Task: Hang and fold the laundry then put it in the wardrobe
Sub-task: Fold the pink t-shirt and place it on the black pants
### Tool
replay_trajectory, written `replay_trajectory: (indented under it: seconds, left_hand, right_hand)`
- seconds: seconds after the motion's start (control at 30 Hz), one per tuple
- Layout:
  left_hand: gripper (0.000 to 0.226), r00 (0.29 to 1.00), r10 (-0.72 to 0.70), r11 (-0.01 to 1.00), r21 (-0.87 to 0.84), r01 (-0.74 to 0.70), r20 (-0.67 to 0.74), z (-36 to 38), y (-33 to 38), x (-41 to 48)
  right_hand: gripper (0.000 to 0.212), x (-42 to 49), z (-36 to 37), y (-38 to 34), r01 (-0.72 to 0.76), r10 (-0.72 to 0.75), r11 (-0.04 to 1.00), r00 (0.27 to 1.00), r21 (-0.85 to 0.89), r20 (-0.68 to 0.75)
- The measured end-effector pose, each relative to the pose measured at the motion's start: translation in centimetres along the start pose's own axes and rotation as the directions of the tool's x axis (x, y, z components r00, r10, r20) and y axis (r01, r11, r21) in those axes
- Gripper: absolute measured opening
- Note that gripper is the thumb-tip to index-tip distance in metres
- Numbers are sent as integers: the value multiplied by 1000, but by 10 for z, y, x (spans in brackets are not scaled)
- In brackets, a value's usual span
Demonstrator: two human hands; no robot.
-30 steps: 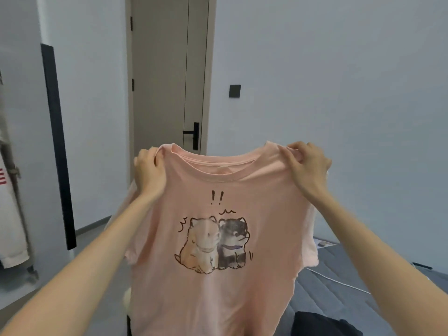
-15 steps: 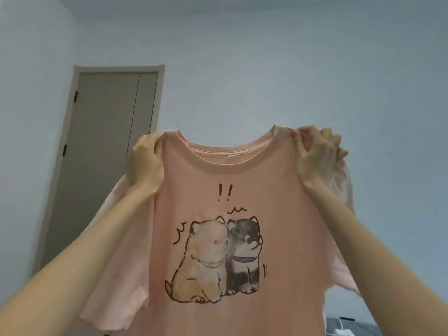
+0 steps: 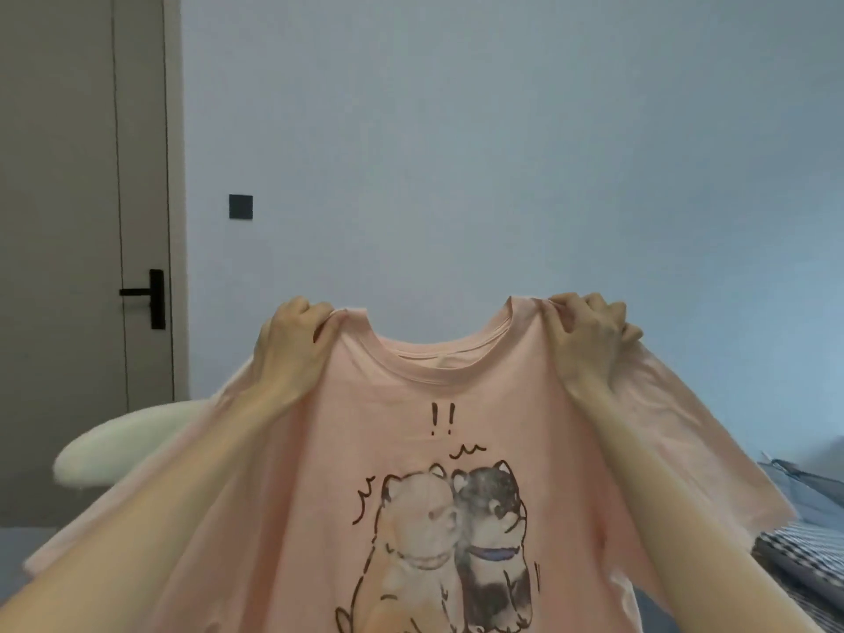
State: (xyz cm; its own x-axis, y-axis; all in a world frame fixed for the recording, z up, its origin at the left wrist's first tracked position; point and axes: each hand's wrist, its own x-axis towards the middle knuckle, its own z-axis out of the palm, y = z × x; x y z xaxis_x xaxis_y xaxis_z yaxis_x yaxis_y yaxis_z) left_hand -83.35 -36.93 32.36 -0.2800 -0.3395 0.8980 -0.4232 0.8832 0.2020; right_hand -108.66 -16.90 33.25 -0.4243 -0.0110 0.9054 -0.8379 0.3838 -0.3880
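I hold a pink T-shirt [image 3: 438, 454] up in front of me, its front facing me with a print of two cartoon dogs and two exclamation marks. My left hand [image 3: 292, 349] grips the left shoulder seam beside the collar. My right hand [image 3: 589, 340] grips the right shoulder seam. The shirt hangs spread between both hands, sleeves drooping outward. Its lower part runs out of view at the bottom.
A grey door [image 3: 82, 221] with a black handle [image 3: 153, 296] stands at the left. A dark wall switch [image 3: 240, 206] sits on the pale wall. A white rounded object [image 3: 123, 443] shows behind the left sleeve. Dark checked bedding [image 3: 804, 536] lies at the lower right.
The view swung up toward the ceiling and has come back down and left, so the door handle and switch show again. Both hands keep the same grip on the shirt's shoulders.
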Motion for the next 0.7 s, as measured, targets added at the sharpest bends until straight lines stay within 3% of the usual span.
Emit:
replay_trajectory:
  seconds: [0.33,0.57,0.7]
  left_hand:
    - [32,919,-110,992,-17,125,380,144,-31,-72]
    - [36,864,-176,981,13,193,472,231,-57,-98]
    - [35,863,-256,965,61,255,435,280,-68,-110]
  right_hand:
    - [23,-100,97,122,-219,253,965,917,-142,308]
    - [26,-141,155,172,-273,336,939,849,-208,407]
    - [26,-160,189,197,-286,393,914,801,-287,452]
